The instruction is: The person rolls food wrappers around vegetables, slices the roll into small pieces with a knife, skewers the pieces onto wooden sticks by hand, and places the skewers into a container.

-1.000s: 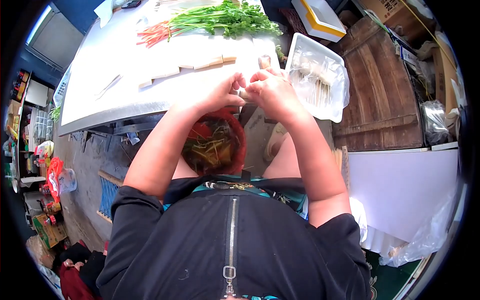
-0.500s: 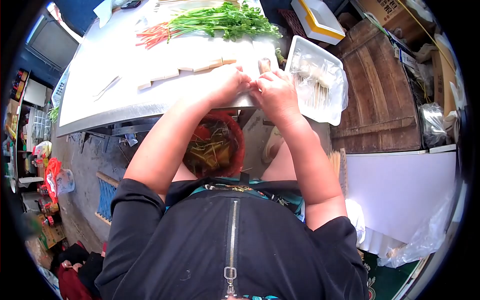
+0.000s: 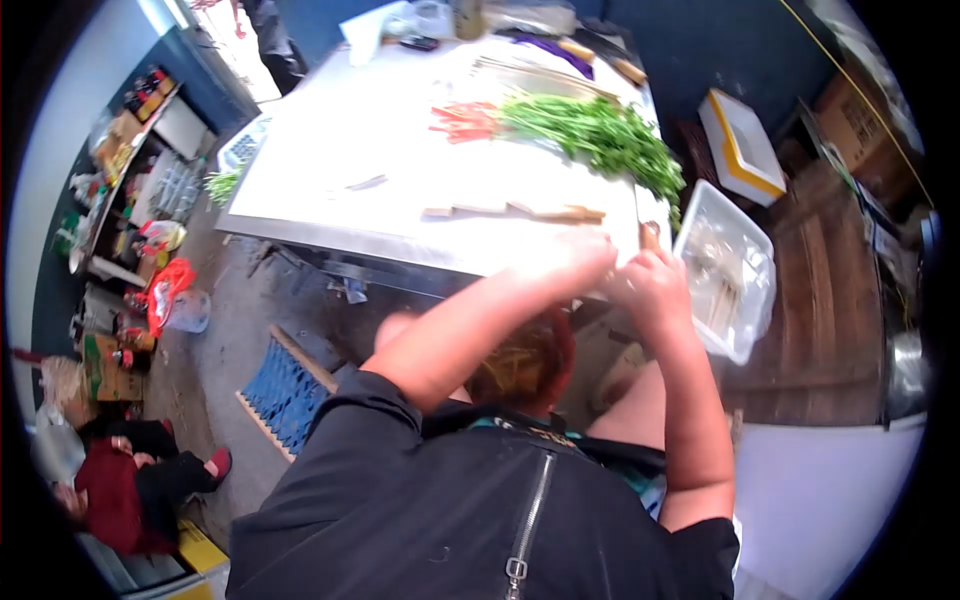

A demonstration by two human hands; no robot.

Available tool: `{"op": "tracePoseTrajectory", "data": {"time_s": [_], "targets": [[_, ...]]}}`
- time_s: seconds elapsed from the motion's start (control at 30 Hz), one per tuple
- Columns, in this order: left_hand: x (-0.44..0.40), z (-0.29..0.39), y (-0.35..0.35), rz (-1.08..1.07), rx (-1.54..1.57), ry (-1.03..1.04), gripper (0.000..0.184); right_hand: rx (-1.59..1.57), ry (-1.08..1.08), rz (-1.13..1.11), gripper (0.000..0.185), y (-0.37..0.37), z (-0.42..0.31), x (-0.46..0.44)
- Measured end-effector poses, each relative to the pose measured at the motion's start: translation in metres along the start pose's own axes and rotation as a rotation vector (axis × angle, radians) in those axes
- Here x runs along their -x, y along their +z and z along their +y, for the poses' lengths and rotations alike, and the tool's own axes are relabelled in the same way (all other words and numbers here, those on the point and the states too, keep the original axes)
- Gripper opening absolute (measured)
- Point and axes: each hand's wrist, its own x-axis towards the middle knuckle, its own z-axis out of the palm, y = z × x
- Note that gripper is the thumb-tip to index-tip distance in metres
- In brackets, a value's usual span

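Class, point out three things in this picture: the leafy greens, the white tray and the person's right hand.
Leafy greens (image 3: 628, 150): head view, on the leaves.
White tray (image 3: 720, 203): head view, at its far end.
Right hand (image 3: 650, 288): head view, on its back.

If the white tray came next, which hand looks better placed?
Probably the right hand: it is close to the white tray, while the left hand is farther away, with the right between.

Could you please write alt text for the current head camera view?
A person's left hand and right hand are close together at the near edge of a white table; blur obscures anything between them. Beyond lie a row of pale pieces and leafy greens, with a white tray to the right.
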Motion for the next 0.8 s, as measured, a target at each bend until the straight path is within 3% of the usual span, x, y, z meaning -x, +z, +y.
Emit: {"op": "tracePoseTrajectory", "data": {"time_s": [0.07,0.2,0.27,0.4,0.53,0.6,0.73,0.8], "targets": [[0.012,0.019,-0.03,-0.154,0.038,-0.107,0.025,-0.097,0.021,-0.012,0.008,-0.003,-0.004,0.004],[0.006,0.015,-0.028,-0.242,0.073,-0.179,0.025,-0.192,0.112,0.001,0.011,0.0,-0.005,0.006],[0.003,0.01,-0.028,-0.261,0.093,-0.181,0.025,-0.001,-0.008,-0.034,0.011,-0.002,-0.005,0.007],[0.003,0.005,-0.027,-0.214,0.154,-0.155,0.026,0.079,-0.106,0.039,0.013,0.003,-0.006,0.003],[0.007,-0.007,-0.002,0.087,0.4,-0.148,0.035,0.206,-0.162,-0.076,0.01,0.029,0.02,0.002],[0.015,-0.011,-0.004,0.211,0.415,-0.063,0.044,-0.02,-0.103,0.033,0.01,0.01,0.011,-0.003],[0.03,0.019,-0.032,0.346,0.319,0.201,0.045,-0.831,0.487,-0.248,0.025,-0.032,-0.011,-0.004],[0.03,0.03,-0.033,0.355,0.326,0.245,0.038,-1.073,0.541,-0.288,0.027,-0.033,-0.004,0.003]]}}
